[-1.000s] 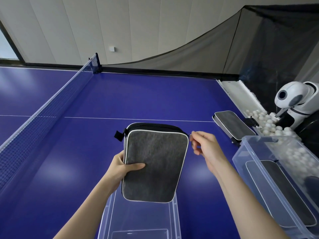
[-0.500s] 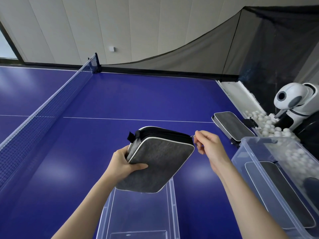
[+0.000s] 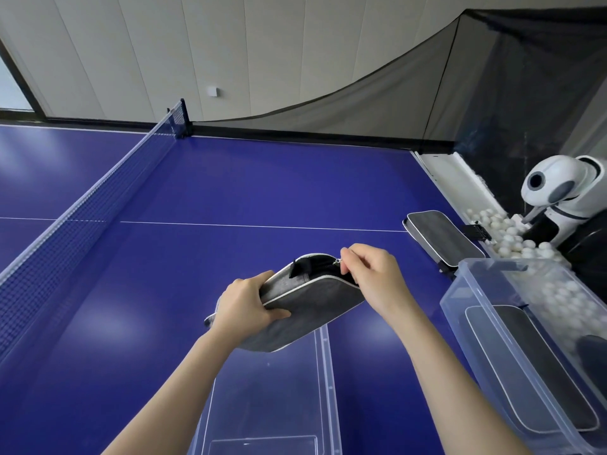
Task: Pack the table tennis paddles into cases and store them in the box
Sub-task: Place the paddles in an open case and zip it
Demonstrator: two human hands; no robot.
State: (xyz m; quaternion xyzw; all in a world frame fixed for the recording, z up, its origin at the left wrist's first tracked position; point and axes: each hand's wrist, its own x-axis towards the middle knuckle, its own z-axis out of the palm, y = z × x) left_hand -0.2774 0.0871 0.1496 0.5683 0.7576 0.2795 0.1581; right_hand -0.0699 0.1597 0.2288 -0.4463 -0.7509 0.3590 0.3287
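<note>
Case [image 3: 305,300], tilted in mid-air with the box [image 3: 466,323] at 4 o'clock, is gripped at its left edge by the left hand [image 3: 244,305] while the right hand [image 3: 371,277] pinches the zip pull [image 3: 336,261]; a taut hold should ease zipping.

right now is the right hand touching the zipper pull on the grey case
Touching. The head view shows the right hand pinching the small metal zipper pull at the top edge of the grey case.
</note>
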